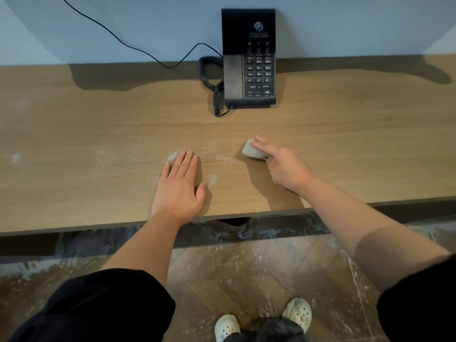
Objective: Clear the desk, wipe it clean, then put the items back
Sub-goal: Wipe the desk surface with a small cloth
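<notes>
R hand (283, 165) holds cloth (251, 151) on desk (98, 134); L hand (179, 185) flat.

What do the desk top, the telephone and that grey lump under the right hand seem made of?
Desk: wood or wood-look laminate, matt, with long straight grain. Telephone: black plastic; its handset has a brushed grey face, perhaps metal-look trim. Grey pad under the right hand: soft, probably sponge or folded cloth, given its rounded corners and dull surface.
</notes>
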Demonstrator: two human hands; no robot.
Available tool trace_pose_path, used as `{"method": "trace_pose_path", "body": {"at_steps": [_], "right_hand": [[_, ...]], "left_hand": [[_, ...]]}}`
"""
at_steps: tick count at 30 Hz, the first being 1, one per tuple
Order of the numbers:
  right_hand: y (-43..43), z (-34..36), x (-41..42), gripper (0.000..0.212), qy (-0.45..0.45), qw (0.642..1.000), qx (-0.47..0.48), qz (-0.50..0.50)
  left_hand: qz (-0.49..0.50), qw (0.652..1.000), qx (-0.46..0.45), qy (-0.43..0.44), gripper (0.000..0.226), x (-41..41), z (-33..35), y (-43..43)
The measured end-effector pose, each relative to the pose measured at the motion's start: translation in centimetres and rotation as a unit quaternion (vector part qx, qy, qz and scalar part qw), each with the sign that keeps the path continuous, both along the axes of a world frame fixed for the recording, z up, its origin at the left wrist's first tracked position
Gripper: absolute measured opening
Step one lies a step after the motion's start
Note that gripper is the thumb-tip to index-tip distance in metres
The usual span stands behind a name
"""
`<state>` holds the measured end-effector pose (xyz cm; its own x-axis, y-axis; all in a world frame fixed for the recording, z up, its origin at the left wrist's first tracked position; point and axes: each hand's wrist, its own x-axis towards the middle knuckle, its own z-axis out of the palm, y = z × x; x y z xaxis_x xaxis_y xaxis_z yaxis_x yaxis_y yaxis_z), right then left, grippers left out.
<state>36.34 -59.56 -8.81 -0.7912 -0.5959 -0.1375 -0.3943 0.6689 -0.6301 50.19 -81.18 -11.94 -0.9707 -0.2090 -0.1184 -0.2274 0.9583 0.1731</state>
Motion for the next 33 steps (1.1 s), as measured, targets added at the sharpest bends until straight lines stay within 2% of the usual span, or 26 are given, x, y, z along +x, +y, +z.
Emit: {"method": "trace_pose_path", "body": {"at_steps": [2,3,5,7,10,14,17,19,21,23,27,33], "right_hand": [[1.7,0.6,-0.7,0.062,0.005,0.992,-0.033,-0.125],[2.9,0.6,-1.0,0.063,0.031,0.982,-0.018,-0.185],[4.9,-0.2,-1.0,0.064,0.084,0.963,0.079,-0.244],[5.3,-1.6,0.1,0.068,0.120,0.948,0.156,-0.248],[2.3,-2.5,3.3,0.071,0.119,0.945,0.161,-0.260],[-3.8,-2.1,8.4,0.075,0.122,0.967,0.121,-0.189],[-6.7,-1.6,10.4,0.072,0.076,0.986,0.091,-0.117],[-6.5,-0.6,10.0,0.070,0.033,0.988,0.006,-0.151],[-4.5,0.0,8.0,0.067,0.034,0.972,-0.049,-0.227],[-1.4,0.0,5.6,0.070,0.070,0.962,0.008,-0.265],[1.3,-1.6,4.8,0.071,0.097,0.947,0.148,-0.269],[-4.3,-2.5,9.0,0.075,0.137,0.949,0.170,-0.228]], "left_hand": [[-0.002,1.000,0.000,0.004,0.064,0.0,0.0,0.0],[-0.003,1.000,-0.001,0.007,0.065,0.0,0.0,0.0],[-0.003,1.000,-0.002,0.005,0.065,-0.1,0.0,0.0],[-0.002,1.000,0.000,0.004,0.065,0.0,-0.1,0.0],[-0.006,1.000,0.000,0.006,0.066,0.0,-0.1,-0.1],[-0.006,1.000,0.006,0.007,0.070,0.0,0.0,0.0],[-0.002,1.000,0.002,0.005,0.063,0.0,0.1,0.0],[0.000,1.000,0.005,0.009,0.063,0.0,0.1,-0.1],[-0.003,1.000,0.008,0.014,0.063,0.1,0.1,-0.1],[-0.003,1.000,0.006,0.011,0.062,0.1,0.1,0.0],[-0.002,1.000,-0.003,0.007,0.063,0.0,0.1,0.0],[-0.001,1.000,-0.004,0.006,0.063,0.0,0.1,0.1]]}}
